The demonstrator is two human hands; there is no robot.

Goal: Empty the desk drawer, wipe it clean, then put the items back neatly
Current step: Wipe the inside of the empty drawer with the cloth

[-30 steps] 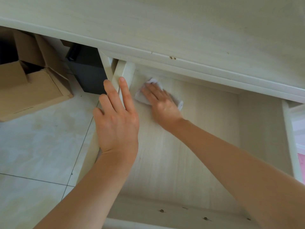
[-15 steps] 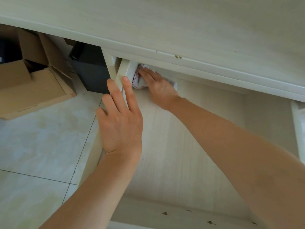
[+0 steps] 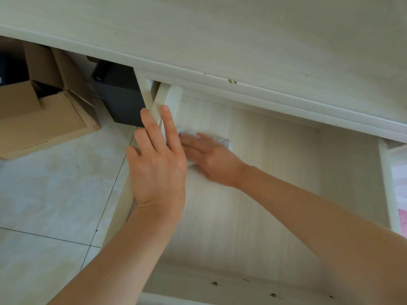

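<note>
change: right hand (image 3: 209,159) with the white cloth (image 3: 222,140) has come back out of the far left corner of the drawer, where it was half a second ago, and now sits nearer the middle-left of the floor panel (blurred, so mid-stroke)
meaning: corner looks covered; wiping step is under way, not finished, judging by the stroke in progress; nothing has gone back in yet
drawer: pulled open under the tabletop (image 3: 242,40), drawer (image 3: 253,205) floor bare, no items inside in view
cloth: flat on the drawer floor under the right hand, a bit sticking out past the fingers on the far side, close to the left wall
right hand: palm down, fingers straight and spread, pressing the cloth onto the wood; forearm reaches in diagonally from the lower right
left hand: left hand (image 3: 157,164) palm down over the left side wall of the drawer, fingers straight and slightly apart, tips pointing away toward the tabletop edge; holding nothing (whether it actually rests on the rail or hangs just over it, cannot tell)
hands: left hand overlaps the right hand's fingertips from this view, touching or not unclear
floor: tiled floor (image 3: 55,194) left of the drawer, with a cardboard box (image 3: 41,119) and a black box (image 3: 121,100) under the tabletop
next: likely sweeps toward the right and front parts of the drawer floor, then the restocking
</note>
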